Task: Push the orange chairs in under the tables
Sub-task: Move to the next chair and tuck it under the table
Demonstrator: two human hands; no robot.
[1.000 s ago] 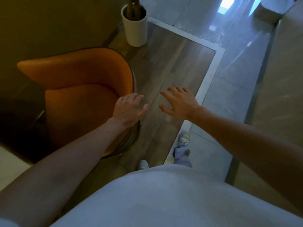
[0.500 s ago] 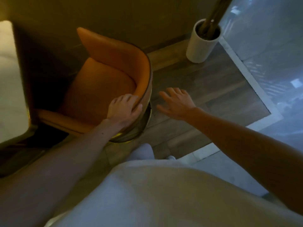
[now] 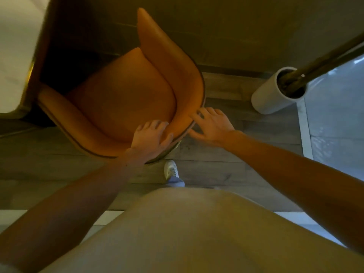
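The chair point(image 3: 126, 95) stands on the wood floor point(image 3: 226, 154) with its curved back toward the person and its seat facing a dark counter point(image 3: 65, 32) at the upper left. The front of the seat and the left armrest reach the shadow at the counter's edge; most of the chair is out in the open, turned at an angle to the counter.

The left hand point(image 3: 150, 137) lies over the top rim of the chair back, fingers point(image 3: 155, 125) draped down the inner side and thumb on the outer edge, so it grips the rim. The right hand point(image 3: 211, 126) is spread wide and flat beside it, fingertips touching the outer side of the back near the rim, thumb pointing toward the left hand; it closes on nothing.

Below the chair back a pale shoe point(image 3: 171, 171) rests on the floor, just beside the chair's round base. To the right, well apart from the chair, a white pot point(image 3: 269, 97) holds a dark stem point(image 3: 323, 62) that leans toward the upper right. A pale strip point(image 3: 304, 127) borders the wood floor next to glossy tiles point(image 3: 338, 125)
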